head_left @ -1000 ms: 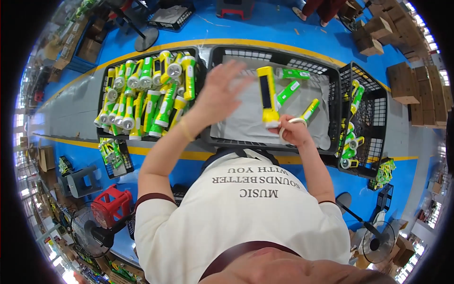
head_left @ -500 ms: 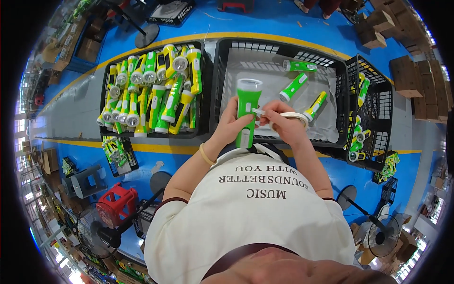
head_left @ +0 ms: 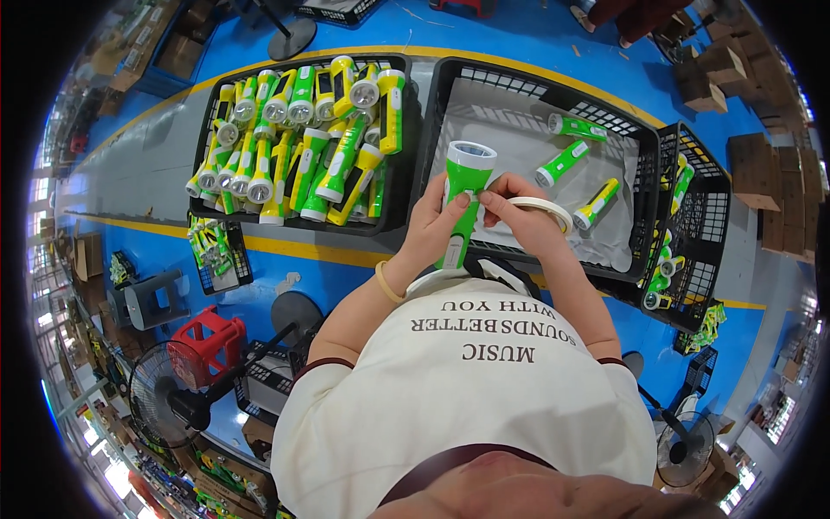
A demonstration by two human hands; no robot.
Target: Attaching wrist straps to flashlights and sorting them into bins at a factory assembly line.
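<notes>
My left hand (head_left: 430, 227) is wrapped round a green flashlight (head_left: 468, 179), held upright with its white-rimmed lens end away from me. The left thumb presses on the flashlight's front. My right hand (head_left: 529, 223) is closed, its fingertips pinched against the flashlight's side beside that thumb. A roll of white tape (head_left: 543, 205) hangs at the right hand; the tape's end is hidden by the fingers. Beyond my hands, a black crate (head_left: 437, 104) with a grey liner holds three flashlights (head_left: 562, 163), lying apart.
To the left, a black crate (head_left: 391, 195) is heaped with green and yellow flashlights (head_left: 303, 99). Another black crate (head_left: 705, 182) with several flashlights adjoins on the right. Behind me are a red stool (head_left: 207, 337) and floor fans (head_left: 169, 394). Brown cartons (head_left: 754, 169) stand far right.
The right fingertips have moved left onto the flashlight, and the white tape strip that showed between them is now covered. The left thumb has moved up the body. The view has shifted slightly.
</notes>
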